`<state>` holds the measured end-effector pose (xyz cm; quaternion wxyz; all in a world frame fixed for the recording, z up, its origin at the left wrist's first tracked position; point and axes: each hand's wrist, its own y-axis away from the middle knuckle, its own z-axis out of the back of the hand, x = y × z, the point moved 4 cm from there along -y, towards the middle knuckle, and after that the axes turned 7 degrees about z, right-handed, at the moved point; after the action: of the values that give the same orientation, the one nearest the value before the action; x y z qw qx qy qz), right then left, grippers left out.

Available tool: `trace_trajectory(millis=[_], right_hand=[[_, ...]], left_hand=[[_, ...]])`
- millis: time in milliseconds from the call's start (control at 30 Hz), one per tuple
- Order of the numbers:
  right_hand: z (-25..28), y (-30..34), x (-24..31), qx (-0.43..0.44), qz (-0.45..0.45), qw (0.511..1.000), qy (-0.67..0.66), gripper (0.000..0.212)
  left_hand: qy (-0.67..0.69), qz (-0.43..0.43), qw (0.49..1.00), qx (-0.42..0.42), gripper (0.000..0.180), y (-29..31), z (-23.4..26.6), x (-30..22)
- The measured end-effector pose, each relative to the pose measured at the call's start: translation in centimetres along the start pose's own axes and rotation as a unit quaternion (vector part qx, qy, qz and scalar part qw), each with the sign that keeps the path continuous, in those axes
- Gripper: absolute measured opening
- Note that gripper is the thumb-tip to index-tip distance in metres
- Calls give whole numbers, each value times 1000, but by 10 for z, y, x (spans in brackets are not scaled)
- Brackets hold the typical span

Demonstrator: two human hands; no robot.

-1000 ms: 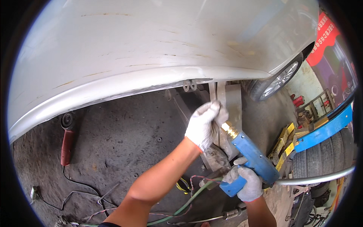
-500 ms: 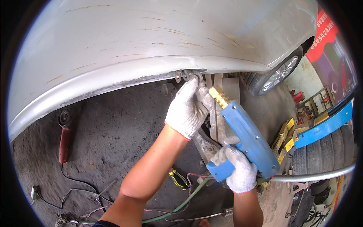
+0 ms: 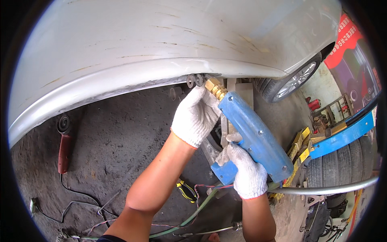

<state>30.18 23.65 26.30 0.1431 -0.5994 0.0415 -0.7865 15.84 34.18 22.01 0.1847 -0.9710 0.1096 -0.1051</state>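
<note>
My right hand (image 3: 249, 171), in a white knit glove, grips the handle of a blue pistol-shaped welding gun (image 3: 258, 135). Its brass tip (image 3: 216, 88) points up-left at the lower edge of a silver car's sill (image 3: 133, 72). Dark metal washers (image 3: 190, 82) stand in a row on a bare, ground strip of that edge. My left hand (image 3: 194, 117), gloved alike, is raised to the sill just beside the washers, with its fingers drawn together. The brass tip partly covers those fingertips, so what they pinch cannot be made out.
On the floor at left lies a red-handled angle grinder (image 3: 64, 149) with its cord. Yellow-black pliers (image 3: 186, 191) and a green hose (image 3: 197, 211) are near my forearms. At right are a car wheel (image 3: 296, 78), a blue curved bar (image 3: 342, 135), a tyre (image 3: 340, 165) and a metal tube (image 3: 334, 185).
The welding gun has moved up and left with my right hand, bringing its brass tip close to the sill and my left fingertips. My left hand has shifted slightly down-left.
</note>
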Motion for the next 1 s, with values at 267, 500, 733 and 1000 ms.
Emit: trace_trajectory(millis=[267,500,733,1000], right_hand=[[-3,3,-4,-17,4,1000,3,19],[-8,-1,8,-18,45,997,55,19],[-6,2,15,-38,-22,998,49,21],[3,-1,12,4,32,996,85,21]], left_hand=[[37,-3,997,-61,27,-1,6,0],[56,-3,996,-67,27,-1,1,2],[41,-20,997,-57,27,-3,7,1],[60,-8,994,-87,24,1,0,6]])
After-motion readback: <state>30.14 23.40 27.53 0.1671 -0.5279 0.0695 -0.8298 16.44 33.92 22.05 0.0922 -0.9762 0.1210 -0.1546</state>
